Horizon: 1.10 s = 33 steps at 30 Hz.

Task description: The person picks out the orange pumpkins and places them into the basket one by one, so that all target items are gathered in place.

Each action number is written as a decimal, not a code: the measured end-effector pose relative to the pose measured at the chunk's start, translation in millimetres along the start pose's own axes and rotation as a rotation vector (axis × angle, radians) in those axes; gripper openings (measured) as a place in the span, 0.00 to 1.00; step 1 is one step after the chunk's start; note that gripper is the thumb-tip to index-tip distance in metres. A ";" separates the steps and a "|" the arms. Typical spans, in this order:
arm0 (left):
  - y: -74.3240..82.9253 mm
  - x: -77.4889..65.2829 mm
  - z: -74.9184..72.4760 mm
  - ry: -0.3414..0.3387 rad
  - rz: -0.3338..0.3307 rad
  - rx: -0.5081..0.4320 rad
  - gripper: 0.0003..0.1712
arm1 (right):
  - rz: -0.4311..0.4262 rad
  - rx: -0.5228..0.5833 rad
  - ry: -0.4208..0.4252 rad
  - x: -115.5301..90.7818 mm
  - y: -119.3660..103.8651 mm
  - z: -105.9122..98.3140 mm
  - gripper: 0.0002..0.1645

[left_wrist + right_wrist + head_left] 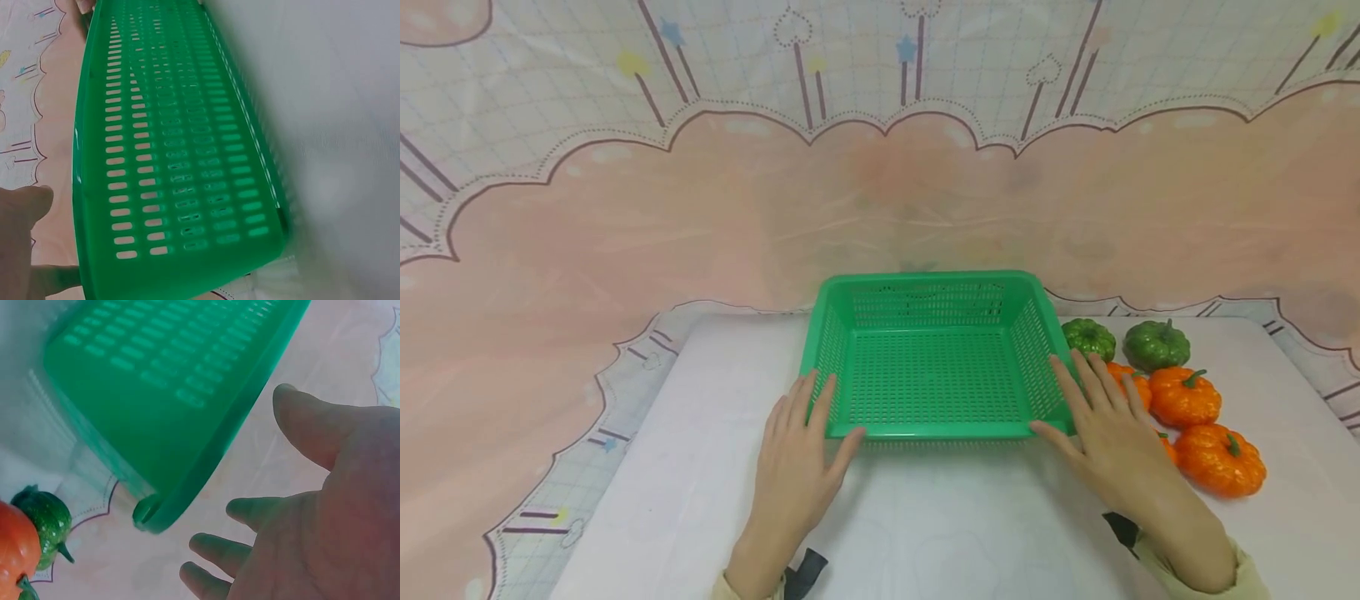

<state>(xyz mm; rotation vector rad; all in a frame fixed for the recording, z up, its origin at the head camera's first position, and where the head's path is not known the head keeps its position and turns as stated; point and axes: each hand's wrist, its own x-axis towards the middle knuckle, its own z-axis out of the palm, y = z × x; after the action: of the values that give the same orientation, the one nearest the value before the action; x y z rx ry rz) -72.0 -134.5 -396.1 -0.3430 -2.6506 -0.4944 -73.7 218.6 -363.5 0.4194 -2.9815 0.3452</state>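
A green plastic basket (pixel 940 432) with slotted walls sits on the white table, nothing inside it. My left hand (pixel 797 471) lies at its near left corner, fingers straight and spread; in the left wrist view a fingertip appears to meet the basket's rim (pixel 80 206). At the near right corner is my right hand (pixel 1116 442), also with extended fingers. The right wrist view shows that palm and its fingers apart from the basket's wall (pixel 137 431). Close beyond the right hand lie orange pumpkins (pixel 1221 460), some partly hidden by it, and two green pumpkins (pixel 1156 345).
The white table (pixel 700 442) extends left and in front of the basket. A patterned peach and white cloth (pixel 895 192) hangs behind the table and shows along its sides. Dark straps (pixel 805 573) are at both wrists, by the light sleeves.
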 end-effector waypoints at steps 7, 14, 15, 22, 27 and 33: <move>-4.9 4.3 0.5 0.069 0.041 -0.024 0.39 | -0.017 -0.023 0.033 -4.1 9.4 -3.0 0.52; -9.7 8.4 1.1 0.102 0.045 -0.065 0.36 | -0.034 -0.019 0.061 -7.1 17.3 -5.9 0.52; -10.2 9.1 0.8 0.099 0.039 -0.075 0.35 | -0.036 -0.017 0.062 -7.5 18.4 -6.3 0.52; -13.4 12.7 -2.2 0.049 -0.025 -0.172 0.33 | -0.060 -0.018 0.095 -11.6 25.9 -7.4 0.53; -15.8 15.8 -2.7 0.019 -0.074 -0.230 0.33 | -0.073 -0.019 0.107 -14.7 31.0 -8.7 0.53; -18.7 19.9 -2.2 0.044 -0.098 -0.258 0.31 | -0.084 -0.021 0.088 -17.2 36.0 -10.5 0.53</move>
<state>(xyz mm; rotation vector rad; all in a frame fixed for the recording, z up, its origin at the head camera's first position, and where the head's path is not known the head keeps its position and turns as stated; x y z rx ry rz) -94.6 -149.1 -390.8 -0.2753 -2.5734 -0.8691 -66.8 259.3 -363.2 0.5114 -2.8691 0.3160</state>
